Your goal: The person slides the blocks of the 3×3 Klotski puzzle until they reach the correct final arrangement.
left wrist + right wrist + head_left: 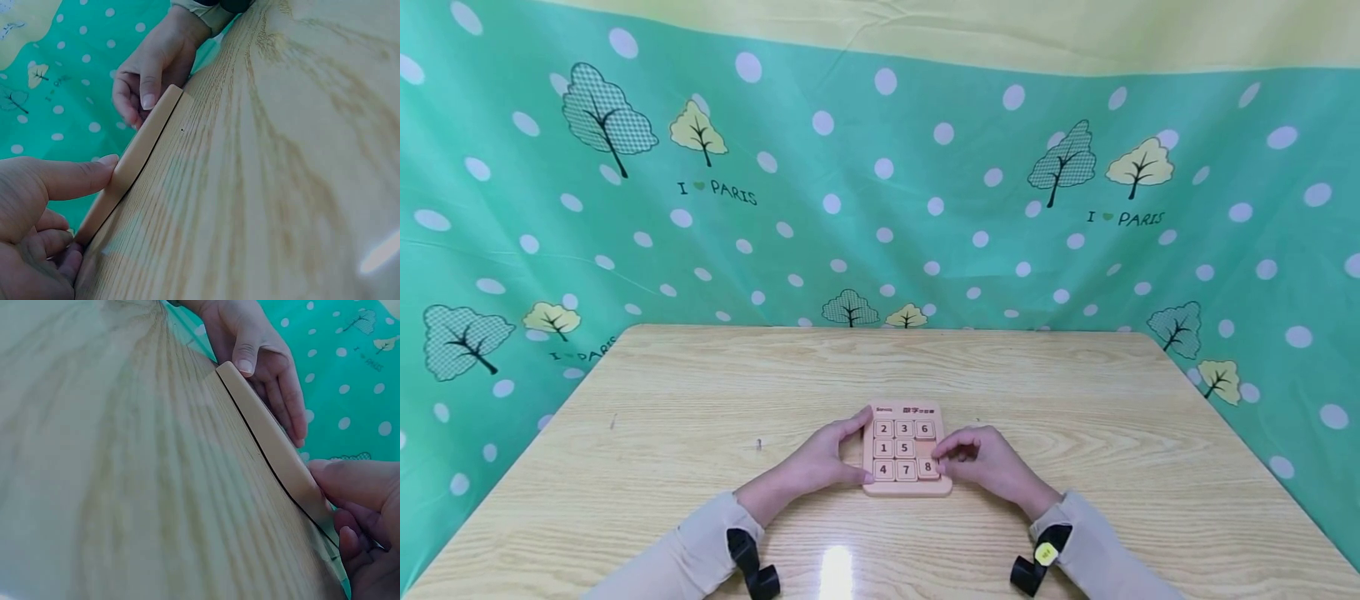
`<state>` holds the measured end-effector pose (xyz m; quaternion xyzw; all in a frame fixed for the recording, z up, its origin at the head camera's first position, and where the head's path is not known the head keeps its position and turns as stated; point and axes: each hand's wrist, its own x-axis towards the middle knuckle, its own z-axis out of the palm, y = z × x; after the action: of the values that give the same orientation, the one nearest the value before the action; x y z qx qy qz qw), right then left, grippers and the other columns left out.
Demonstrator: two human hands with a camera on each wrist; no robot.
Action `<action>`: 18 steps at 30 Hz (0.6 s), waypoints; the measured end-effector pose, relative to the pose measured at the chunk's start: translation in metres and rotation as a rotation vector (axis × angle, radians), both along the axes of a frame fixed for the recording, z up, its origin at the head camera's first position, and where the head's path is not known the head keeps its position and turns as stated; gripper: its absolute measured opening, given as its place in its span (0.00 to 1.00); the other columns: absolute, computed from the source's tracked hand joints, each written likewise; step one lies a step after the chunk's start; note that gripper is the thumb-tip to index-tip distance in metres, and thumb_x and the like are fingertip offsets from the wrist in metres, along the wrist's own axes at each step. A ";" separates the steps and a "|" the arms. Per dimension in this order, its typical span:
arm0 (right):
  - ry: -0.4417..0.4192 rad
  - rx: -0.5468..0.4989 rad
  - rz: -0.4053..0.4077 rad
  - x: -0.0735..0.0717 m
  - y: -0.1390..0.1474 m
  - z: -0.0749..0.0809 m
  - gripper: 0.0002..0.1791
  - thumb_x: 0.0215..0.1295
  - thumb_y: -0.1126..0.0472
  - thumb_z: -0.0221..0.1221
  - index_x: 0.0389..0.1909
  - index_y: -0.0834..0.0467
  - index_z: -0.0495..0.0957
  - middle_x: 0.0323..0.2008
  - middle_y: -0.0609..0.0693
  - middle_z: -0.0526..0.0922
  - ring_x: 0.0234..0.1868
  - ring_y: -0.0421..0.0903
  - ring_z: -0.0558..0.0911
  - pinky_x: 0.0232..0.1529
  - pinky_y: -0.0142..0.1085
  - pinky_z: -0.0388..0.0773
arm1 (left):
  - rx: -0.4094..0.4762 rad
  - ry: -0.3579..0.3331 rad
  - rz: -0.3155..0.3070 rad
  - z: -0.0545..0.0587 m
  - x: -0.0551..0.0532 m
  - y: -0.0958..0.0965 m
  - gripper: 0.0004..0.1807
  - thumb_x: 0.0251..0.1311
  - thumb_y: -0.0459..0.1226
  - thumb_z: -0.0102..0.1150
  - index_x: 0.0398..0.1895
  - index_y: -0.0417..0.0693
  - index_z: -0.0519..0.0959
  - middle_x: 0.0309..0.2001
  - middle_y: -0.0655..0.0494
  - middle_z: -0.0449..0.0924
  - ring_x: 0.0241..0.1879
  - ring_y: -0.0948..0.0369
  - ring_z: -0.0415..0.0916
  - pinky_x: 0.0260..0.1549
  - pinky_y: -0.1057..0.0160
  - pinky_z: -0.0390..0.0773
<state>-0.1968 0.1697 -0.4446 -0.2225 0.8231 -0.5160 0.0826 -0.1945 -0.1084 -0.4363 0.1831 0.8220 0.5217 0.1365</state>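
A pink sliding number puzzle [891, 490] lies flat on the table, its tiles reading 2 3 6, 1 5 and a gap, then 4 7 8. My left hand [823, 454] grips its left side, thumb near the lower corner and forefinger near the upper one. At the right edge, my right hand [988, 462] pinches the 8 tile [928, 467] between thumb and forefinger. That tile sits slightly askew, nudged up toward the gap. In the left wrist view only the side wall of the puzzle [134, 156] shows; its tiles are hidden.
The puzzle rests on a wood-grain table [700, 400]. Behind the far edge hangs a green dotted curtain [880, 208] with printed trees. Black camera straps [745, 554] sit on both wrists. Light glares off the near part of the tabletop.
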 end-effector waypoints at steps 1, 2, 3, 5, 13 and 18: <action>-0.001 -0.005 0.012 0.000 0.000 0.001 0.11 0.52 0.62 0.68 0.37 0.58 0.84 0.33 0.51 0.83 0.30 0.39 0.76 0.32 0.28 0.75 | 0.003 -0.003 0.001 0.000 0.000 0.000 0.52 0.41 0.32 0.73 0.71 0.38 0.54 0.72 0.47 0.51 0.72 0.50 0.45 0.70 0.50 0.44; -0.003 -0.011 0.024 0.000 0.000 0.001 0.11 0.52 0.62 0.68 0.37 0.58 0.84 0.32 0.51 0.83 0.30 0.38 0.76 0.32 0.28 0.75 | 0.005 -0.003 0.003 0.000 0.000 -0.001 0.52 0.41 0.33 0.73 0.71 0.39 0.54 0.72 0.47 0.51 0.72 0.50 0.45 0.70 0.50 0.44; -0.003 -0.015 0.035 0.000 0.000 0.001 0.11 0.52 0.62 0.68 0.37 0.59 0.84 0.32 0.52 0.83 0.30 0.38 0.76 0.31 0.28 0.75 | 0.008 -0.005 0.003 0.000 0.001 -0.001 0.52 0.41 0.33 0.73 0.71 0.39 0.54 0.72 0.47 0.51 0.72 0.50 0.45 0.70 0.50 0.44; -0.002 -0.017 0.053 0.000 0.000 0.001 0.10 0.52 0.62 0.68 0.37 0.59 0.84 0.32 0.52 0.84 0.29 0.38 0.76 0.31 0.29 0.75 | 0.011 -0.010 0.005 -0.001 0.001 -0.002 0.52 0.41 0.33 0.73 0.71 0.39 0.54 0.72 0.47 0.51 0.72 0.50 0.44 0.70 0.49 0.43; -0.033 0.003 -0.005 -0.003 -0.001 0.000 0.11 0.53 0.59 0.67 0.38 0.57 0.84 0.34 0.50 0.84 0.33 0.42 0.77 0.34 0.29 0.75 | 0.015 0.000 -0.001 -0.001 0.001 -0.004 0.52 0.41 0.33 0.73 0.71 0.40 0.54 0.72 0.48 0.51 0.72 0.49 0.44 0.70 0.49 0.42; -0.070 0.006 -0.089 -0.003 -0.002 0.003 0.13 0.54 0.57 0.67 0.41 0.56 0.83 0.38 0.51 0.83 0.37 0.44 0.77 0.37 0.30 0.74 | -0.007 0.006 -0.006 0.001 0.000 -0.001 0.53 0.41 0.34 0.73 0.71 0.40 0.54 0.73 0.49 0.50 0.72 0.50 0.44 0.70 0.50 0.43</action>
<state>-0.1997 0.1673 -0.4421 -0.1674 0.8303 -0.5240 0.0891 -0.1940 -0.1099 -0.4357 0.1867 0.8236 0.5180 0.1362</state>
